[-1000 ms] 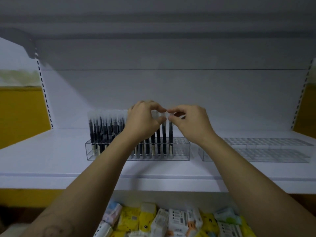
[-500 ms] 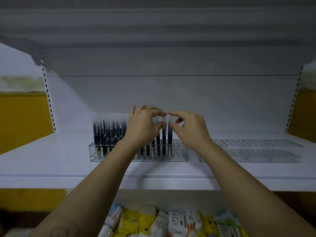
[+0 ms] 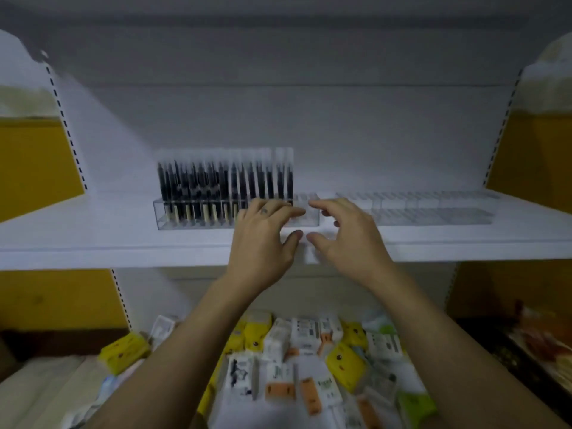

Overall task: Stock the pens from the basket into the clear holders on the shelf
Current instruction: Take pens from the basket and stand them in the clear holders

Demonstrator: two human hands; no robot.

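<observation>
Left hand [image 3: 263, 239]: centre frame, fingers loose, grasping nothing, in front of the clear holder [image 3: 198, 222].
Right hand [image 3: 346, 239]: just beside, fingers released too.
Pens [image 3: 226, 178]: upright in the holder.

The white shelf [image 3: 93, 239] carries a clear holder [image 3: 198, 217] of upright pens [image 3: 223, 178] beside a second holder [image 3: 433, 212].

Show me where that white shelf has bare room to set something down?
Bare shelf lies left of the pen-filled clear holder, up to the slotted upright, and in front of the empty holder at right. Crowded: the pens, plus left hand and right hand at mid-shelf.
</observation>
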